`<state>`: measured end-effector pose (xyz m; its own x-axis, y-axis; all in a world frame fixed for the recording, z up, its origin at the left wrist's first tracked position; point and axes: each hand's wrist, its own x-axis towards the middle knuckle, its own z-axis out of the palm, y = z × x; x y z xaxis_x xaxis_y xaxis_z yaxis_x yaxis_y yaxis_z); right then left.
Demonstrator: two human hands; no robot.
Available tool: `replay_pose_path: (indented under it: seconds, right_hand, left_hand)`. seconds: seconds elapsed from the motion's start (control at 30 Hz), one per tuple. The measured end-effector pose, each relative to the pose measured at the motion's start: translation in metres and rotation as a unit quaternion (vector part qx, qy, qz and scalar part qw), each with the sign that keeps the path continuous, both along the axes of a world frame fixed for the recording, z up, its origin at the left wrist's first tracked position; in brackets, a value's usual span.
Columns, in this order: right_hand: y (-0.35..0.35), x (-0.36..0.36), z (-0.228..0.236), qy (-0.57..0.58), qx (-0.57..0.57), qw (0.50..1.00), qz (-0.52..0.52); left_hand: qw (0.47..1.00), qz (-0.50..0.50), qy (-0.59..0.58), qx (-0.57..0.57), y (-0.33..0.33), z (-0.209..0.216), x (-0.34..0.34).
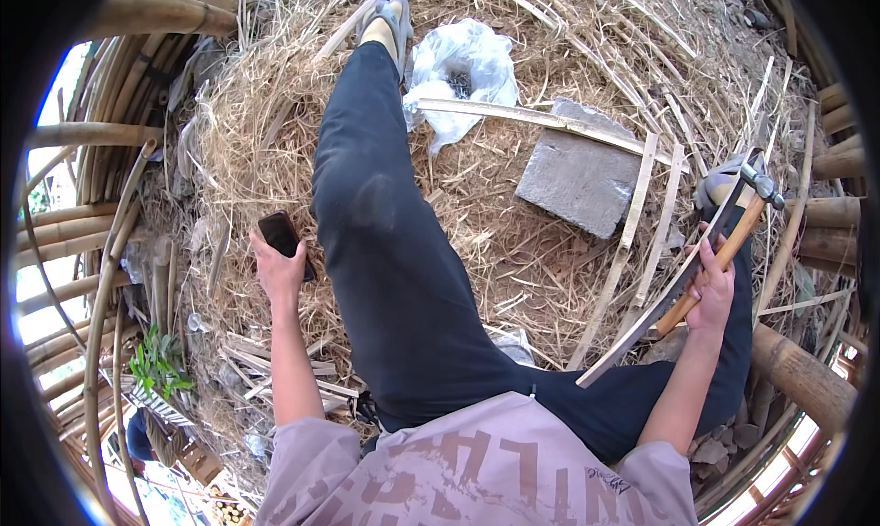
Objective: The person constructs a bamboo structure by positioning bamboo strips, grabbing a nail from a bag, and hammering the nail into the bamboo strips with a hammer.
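Note:
My left hand (280, 268) is closed round a dark smartphone (280, 234), held low over the straw to the left of my stretched leg. On the right, my right hand (710, 292) grips a hammer (741, 235) by its wooden handle, the metal head pointing away from me. A long bamboo strip (632, 335), dark along one face, runs beside the handle within the same hand. Its near end lies over my right thigh. Between my feet rests a grey block (573, 180), with another bamboo strip (541, 120) lying across its far side.
A clear plastic bag (463, 63) with small dark pieces inside sits beyond the block. Loose bamboo strips (628, 242) lie near my right leg, more (275, 366) near my left elbow. Straw (247, 150) covers the ground. Bamboo poles (807, 370) edge both sides; a person (151, 434) is at lower left.

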<state>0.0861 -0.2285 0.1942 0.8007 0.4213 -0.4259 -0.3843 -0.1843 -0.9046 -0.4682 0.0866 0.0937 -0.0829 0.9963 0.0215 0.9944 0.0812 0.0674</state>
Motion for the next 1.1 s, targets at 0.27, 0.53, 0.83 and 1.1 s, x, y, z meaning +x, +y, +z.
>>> replay_pose_path:
  seconds: [0.27,0.53,0.83,1.1]
  right_hand:
    - [0.007,-0.005,0.003,-0.002,-0.008,0.999,0.034]
    - [0.012,-0.016,0.013,-0.009,-0.002,0.999,0.053]
    - [0.053,-0.04,0.024,-0.028,0.028,0.989,0.144]
    - [0.061,-0.052,0.024,-0.024,0.077,0.987,0.138]
  left_hand:
    - [0.996,0.032,0.071,-0.045,-0.006,0.035,0.008]
    - [0.896,-0.182,-0.252,0.317,-0.03,0.143,0.111]
    - [0.765,-0.525,-0.254,-0.272,-0.185,0.167,0.286]
    - [0.733,-0.407,-0.412,-0.356,-0.195,0.138,0.315]
